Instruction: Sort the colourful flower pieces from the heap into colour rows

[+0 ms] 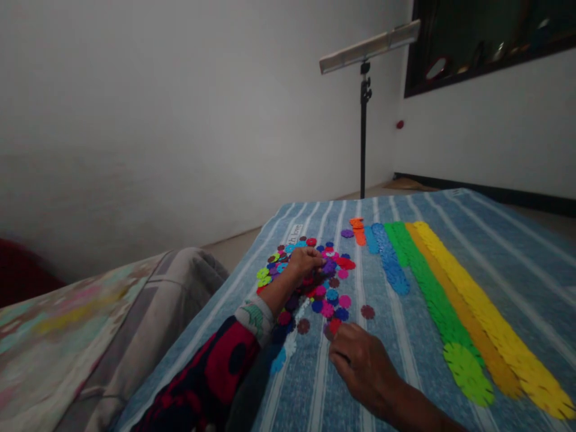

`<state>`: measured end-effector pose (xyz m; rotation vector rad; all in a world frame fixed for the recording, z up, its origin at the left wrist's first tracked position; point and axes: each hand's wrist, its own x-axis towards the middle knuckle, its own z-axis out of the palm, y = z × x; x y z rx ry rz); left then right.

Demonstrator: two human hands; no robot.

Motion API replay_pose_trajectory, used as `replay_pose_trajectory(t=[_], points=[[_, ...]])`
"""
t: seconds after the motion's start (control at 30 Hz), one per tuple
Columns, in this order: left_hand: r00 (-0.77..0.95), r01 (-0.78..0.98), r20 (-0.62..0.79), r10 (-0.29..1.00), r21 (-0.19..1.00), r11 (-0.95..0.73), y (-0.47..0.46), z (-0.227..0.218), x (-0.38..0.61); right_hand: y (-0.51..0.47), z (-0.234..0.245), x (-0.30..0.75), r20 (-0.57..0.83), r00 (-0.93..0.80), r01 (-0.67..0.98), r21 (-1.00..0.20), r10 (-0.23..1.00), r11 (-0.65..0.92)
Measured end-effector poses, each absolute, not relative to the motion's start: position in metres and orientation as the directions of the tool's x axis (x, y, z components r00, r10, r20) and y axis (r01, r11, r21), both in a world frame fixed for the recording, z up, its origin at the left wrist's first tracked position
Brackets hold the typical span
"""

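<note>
A heap of small flower-shaped plastic discs (330, 294) in many colours lies on a blue striped cloth (495, 234). My left hand (306, 262) rests on the heap, fingers curled and pinched on a purple disc (330, 267). My right hand (360, 363) lies nearer to me, fingers bent, its tips touching a red disc (334, 326). To the right, sorted discs form long rows: orange (359, 231), blue (389, 261), green (432, 294), darker yellow-orange (468, 318) and yellow (490, 324). A single purple disc (347, 233) sits beside the orange row.
A light bar on a black stand (362, 120) rises behind the cloth against a white wall. A grey and patterned blanket (135, 312) lies folded at the left. A dark framed window (486, 42) is at the upper right.
</note>
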<state>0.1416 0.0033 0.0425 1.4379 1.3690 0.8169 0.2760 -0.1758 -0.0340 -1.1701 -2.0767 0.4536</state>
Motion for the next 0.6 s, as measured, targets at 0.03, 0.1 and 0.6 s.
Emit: replay_pose_trajectory(t=[0.03, 0.1, 0.6], points=[[0.136, 0.338, -0.140, 0.981, 0.937, 0.087, 0.012, 0.041, 0.150, -0.175, -0.035, 0.275, 0.406, -0.346, 0.596, -0.601, 0.846, 0.532], [0.109, 0.328, -0.134, 0.985, 0.940, 0.091, 0.032, 0.038, 0.166, -0.174, -0.037, 0.274, 0.425, -0.338, 0.580, -0.609, 0.840, 0.541], [-0.005, 0.247, -0.070, 0.998, 0.967, 0.069, 0.148, 0.008, 0.243, -0.153, -0.076, 0.260, 0.696, -0.266, 0.575, -0.440, 0.667, 0.689]])
